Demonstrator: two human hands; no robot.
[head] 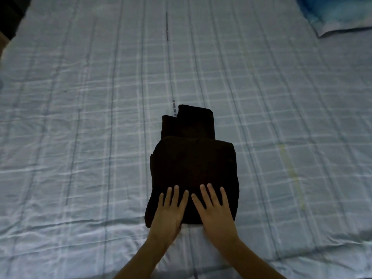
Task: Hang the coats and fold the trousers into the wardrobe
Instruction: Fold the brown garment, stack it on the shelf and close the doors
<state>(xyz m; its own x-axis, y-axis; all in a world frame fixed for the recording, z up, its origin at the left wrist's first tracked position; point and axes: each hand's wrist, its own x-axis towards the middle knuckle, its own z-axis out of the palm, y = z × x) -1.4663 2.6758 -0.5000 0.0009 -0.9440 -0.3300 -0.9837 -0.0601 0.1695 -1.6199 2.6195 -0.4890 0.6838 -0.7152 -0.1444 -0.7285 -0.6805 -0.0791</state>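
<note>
Both flat hands, left hand (170, 210) and right hand (216, 208), press the folded trousers (193, 164), whose loose far layers beyond the fingers could slip apart when lifted.

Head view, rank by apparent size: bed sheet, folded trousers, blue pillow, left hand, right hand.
1. bed sheet, fills the frame.
2. folded trousers.
3. Unranked: blue pillow (only a far, cropped corner shows), left hand and right hand look about alike.

The folded trousers (193, 166) are matt black cloth, lying on a creased, checked pale-blue cotton-like bedsheet (80, 117).
</note>
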